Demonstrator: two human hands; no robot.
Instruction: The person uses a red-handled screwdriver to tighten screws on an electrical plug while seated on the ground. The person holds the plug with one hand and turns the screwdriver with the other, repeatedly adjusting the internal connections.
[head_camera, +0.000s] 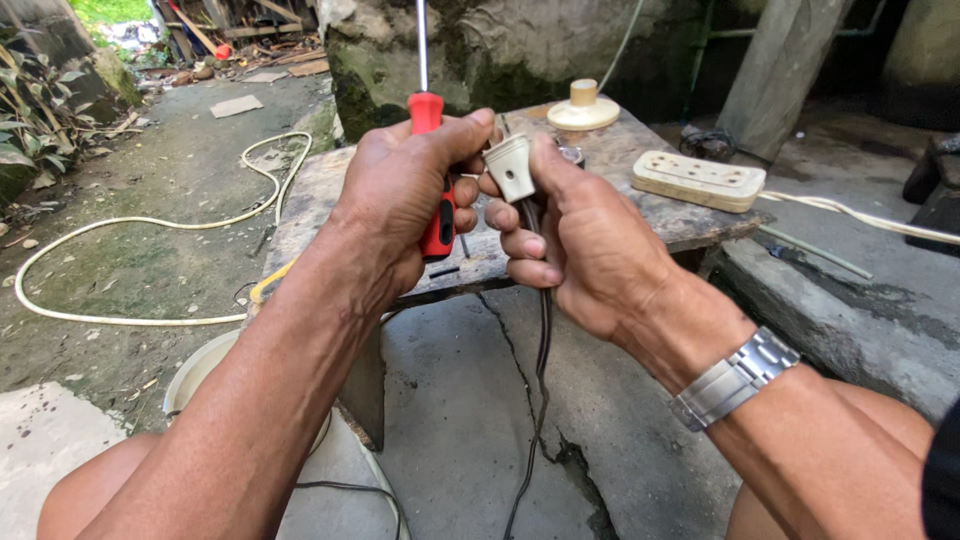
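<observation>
My left hand (400, 195) grips a screwdriver with a red and black handle (434, 170), its metal shaft pointing up past the top of the view. My right hand (580, 235) holds a cream plastic plug (511, 166) between thumb and fingers, right beside the left hand's fingertips. A dark cable (542, 360) hangs down from the plug between my knees. A metal watch (735, 378) sits on my right wrist.
A worn wooden bench (640, 205) stands just beyond my hands, with a cream multi-socket strip (698, 180) and a round cream fitting (583, 108) on it. A white cable (150, 225) loops over the ground at left. A pale bucket rim (195, 370) shows below my left arm.
</observation>
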